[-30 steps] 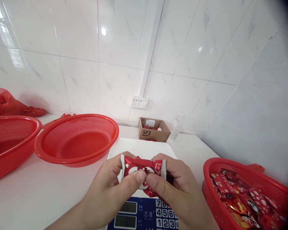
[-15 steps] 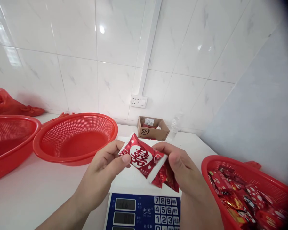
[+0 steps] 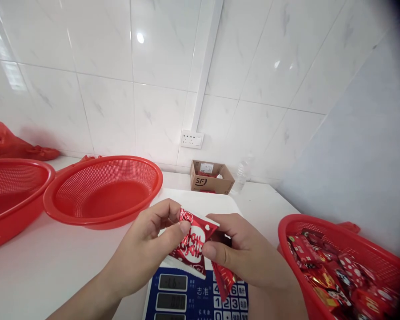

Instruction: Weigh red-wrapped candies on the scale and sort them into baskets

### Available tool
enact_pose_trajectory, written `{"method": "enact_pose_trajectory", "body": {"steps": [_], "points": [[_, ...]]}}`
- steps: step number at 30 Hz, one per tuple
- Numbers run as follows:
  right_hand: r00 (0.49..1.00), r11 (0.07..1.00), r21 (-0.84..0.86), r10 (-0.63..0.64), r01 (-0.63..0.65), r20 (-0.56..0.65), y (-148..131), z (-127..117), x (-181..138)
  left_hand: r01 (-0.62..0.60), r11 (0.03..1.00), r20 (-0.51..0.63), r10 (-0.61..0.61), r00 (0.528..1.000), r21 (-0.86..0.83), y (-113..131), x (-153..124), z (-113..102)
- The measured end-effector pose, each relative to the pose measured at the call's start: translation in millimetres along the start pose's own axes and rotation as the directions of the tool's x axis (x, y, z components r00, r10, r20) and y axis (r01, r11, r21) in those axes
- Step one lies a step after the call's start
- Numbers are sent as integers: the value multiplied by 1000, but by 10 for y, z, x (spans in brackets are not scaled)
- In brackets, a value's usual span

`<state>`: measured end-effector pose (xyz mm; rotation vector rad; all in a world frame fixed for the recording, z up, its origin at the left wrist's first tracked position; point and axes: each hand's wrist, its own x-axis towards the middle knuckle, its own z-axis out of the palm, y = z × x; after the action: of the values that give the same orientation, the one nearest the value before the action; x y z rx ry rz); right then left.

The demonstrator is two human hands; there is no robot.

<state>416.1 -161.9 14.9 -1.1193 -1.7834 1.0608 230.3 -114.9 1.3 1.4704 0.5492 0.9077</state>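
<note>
My left hand (image 3: 146, 253) and my right hand (image 3: 250, 258) both pinch a red candy packet (image 3: 192, 244) with white characters, held over a blue-faced digital scale (image 3: 200, 295). Under my right hand hang a few more red packets (image 3: 224, 278), gripped by its lower fingers. The scale's white platform (image 3: 200, 200) lies behind the hands.
A red mesh basket (image 3: 340, 262) full of red candy packets stands at the right. Two red colander baskets (image 3: 103, 191) (image 3: 10, 195) sit at the left, with a red plastic bag (image 3: 6, 144) behind. A small cardboard box (image 3: 211, 177) and a clear bottle (image 3: 242, 171) stand by the tiled wall.
The packet has been turned between my fingers and lowered toward the scale; my right thumb has moved onto it again. The view has drifted slightly.
</note>
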Motion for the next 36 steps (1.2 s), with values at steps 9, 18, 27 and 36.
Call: {"method": "enact_pose_trajectory", "body": {"steps": [9,18,27,36], "points": [[981,999,-46,3,-12,-194,-72,94,27,-63,997,-64,66,996,39,15,-5,27],[969,988,-155,-56,18,-242,-119,123,1,-82,996,-18,82,996,43,41,-41,40],[975,991,-129,-61,34,-214,-132,135,-33,-89,995,-26,90,996,37,69,-53,46],[976,989,-146,-58,27,-210,-140,134,-10,-103,993,-34,105,994,63,61,-67,43]]}}
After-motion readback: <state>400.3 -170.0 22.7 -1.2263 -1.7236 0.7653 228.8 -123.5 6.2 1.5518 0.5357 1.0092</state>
